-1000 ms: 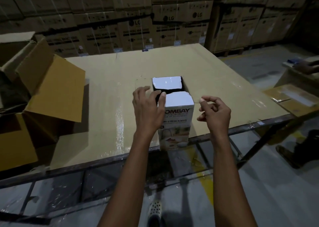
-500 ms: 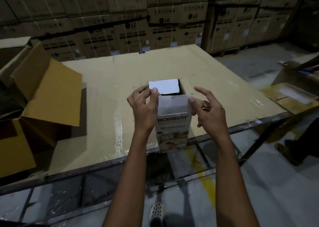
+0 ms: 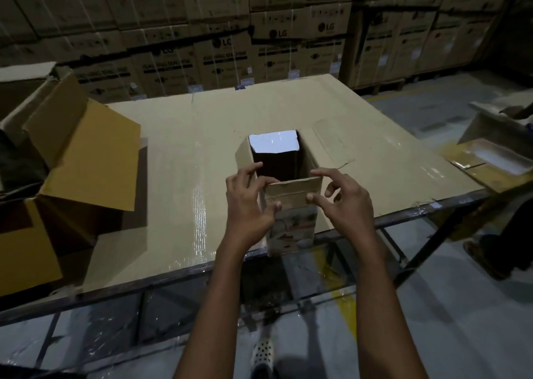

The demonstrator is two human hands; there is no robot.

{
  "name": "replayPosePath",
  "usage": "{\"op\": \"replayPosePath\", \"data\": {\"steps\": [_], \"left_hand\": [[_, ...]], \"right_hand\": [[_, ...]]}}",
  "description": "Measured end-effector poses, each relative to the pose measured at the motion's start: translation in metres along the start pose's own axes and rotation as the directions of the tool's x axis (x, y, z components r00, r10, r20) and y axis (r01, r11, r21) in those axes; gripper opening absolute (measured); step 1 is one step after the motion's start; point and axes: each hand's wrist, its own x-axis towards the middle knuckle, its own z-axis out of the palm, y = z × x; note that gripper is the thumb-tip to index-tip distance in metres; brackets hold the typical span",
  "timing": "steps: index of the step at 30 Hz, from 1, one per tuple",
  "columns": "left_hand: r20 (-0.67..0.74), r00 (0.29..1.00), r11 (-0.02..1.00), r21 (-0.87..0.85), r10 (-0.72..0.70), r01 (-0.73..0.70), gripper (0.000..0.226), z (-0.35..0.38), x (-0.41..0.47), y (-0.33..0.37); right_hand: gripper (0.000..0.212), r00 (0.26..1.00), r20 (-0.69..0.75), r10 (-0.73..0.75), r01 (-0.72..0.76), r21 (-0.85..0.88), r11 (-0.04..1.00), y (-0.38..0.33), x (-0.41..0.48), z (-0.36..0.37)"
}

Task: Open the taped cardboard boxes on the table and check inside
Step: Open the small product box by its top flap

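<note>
Cardboard-covered table (image 3: 178, 177) holds small box (image 3: 291, 231) upright at its near edge, top open, white far flap (image 3: 272, 145) tilted back; left hand (image 3: 248, 205) grips the box's near-left top corner, thumb on raised near flap (image 3: 291, 189); right hand (image 3: 346, 205) pinches that flap's right end. Large open carton (image 3: 86, 159) sits at left.

On my feed the person I'm following shows two long, lean forearms, bare all the way to the wrists, a bare left hand (image 3: 248, 205) and a bare right hand (image 3: 344, 205), and lower down one foot in a white clog-style shoe (image 3: 262, 355) peppered with small dark holes.
</note>
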Motion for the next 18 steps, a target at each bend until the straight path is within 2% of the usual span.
{"op": "replayPosePath", "data": {"steps": [4,6,8,10,12,16,18], "left_hand": [[-0.130,0.991,0.992,-0.121,0.005,-0.021,0.021,-0.012,0.010,0.013],[-0.222,0.975,0.996,-0.086,0.019,-0.039,0.014,-0.022,0.024,0.021],[-0.229,0.973,1.000,-0.029,-0.008,0.002,0.011,-0.031,0.042,0.027],[-0.152,0.983,0.986,0.122,-0.098,0.117,0.012,-0.035,0.063,0.033],[-0.084,0.985,0.927,0.335,-0.148,0.168,0.025,-0.034,0.085,0.034],[0.194,0.964,0.860,0.507,-0.182,0.061,0.072,-0.023,0.123,0.022],[0.267,0.938,0.855,0.516,-0.222,0.055,0.072,-0.018,0.134,0.012]], "right_hand": [[0.053,0.995,-0.030,-0.094,0.095,0.060,0.994,-0.012,0.003,-0.009],[0.048,0.987,-0.094,-0.128,0.138,0.104,0.985,-0.021,0.005,-0.016],[0.039,0.975,-0.154,-0.160,0.167,0.035,0.985,-0.029,0.007,-0.021],[0.033,0.962,-0.203,-0.182,0.169,-0.080,0.982,-0.032,0.008,-0.022],[0.032,0.958,-0.230,-0.173,0.152,-0.107,0.983,-0.034,0.011,-0.020],[0.031,0.974,-0.136,-0.183,0.175,-0.075,0.982,-0.030,0.018,-0.015],[0.034,0.982,-0.056,-0.180,0.177,-0.051,0.983,-0.024,0.021,-0.016]]}}
